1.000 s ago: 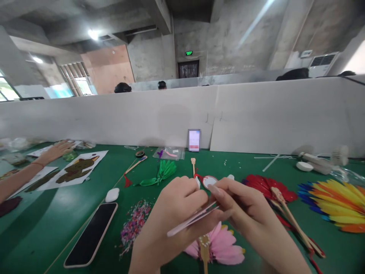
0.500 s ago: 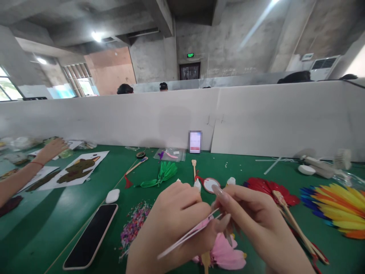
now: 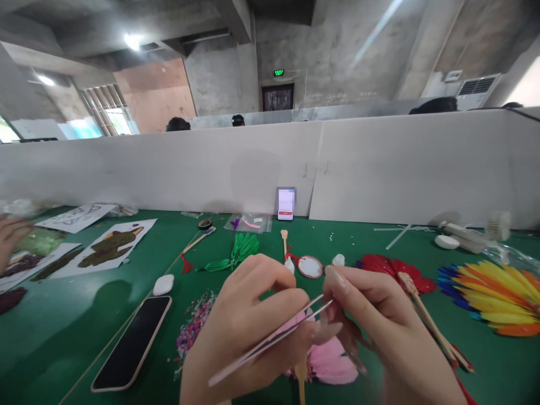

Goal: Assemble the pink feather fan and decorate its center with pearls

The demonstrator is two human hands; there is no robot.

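A green table [image 3: 76, 337] runs along a white partition [image 3: 379, 169] in a bare concrete hall, with a green exit sign [image 3: 278, 72], unreadable, at 12 o'clock. On it lie five feather fans, two phones and one small round mirror [image 3: 310, 266]. At 6 o'clock the left hand [image 3: 248, 332] pinches slim tweezers [image 3: 270, 340], whose tips meet the right hand [image 3: 371, 320], fingers narrowly curled, above the pink fan [image 3: 329, 365].

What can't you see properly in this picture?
Head view only:
- What the tweezers grip at their tips: hidden between the left hand and right hand.
- Pink feather fan: mostly covered by both hands.
- Small propped-up screen: blurred, unreadable.
- Another person's hand: cut off by the left edge.
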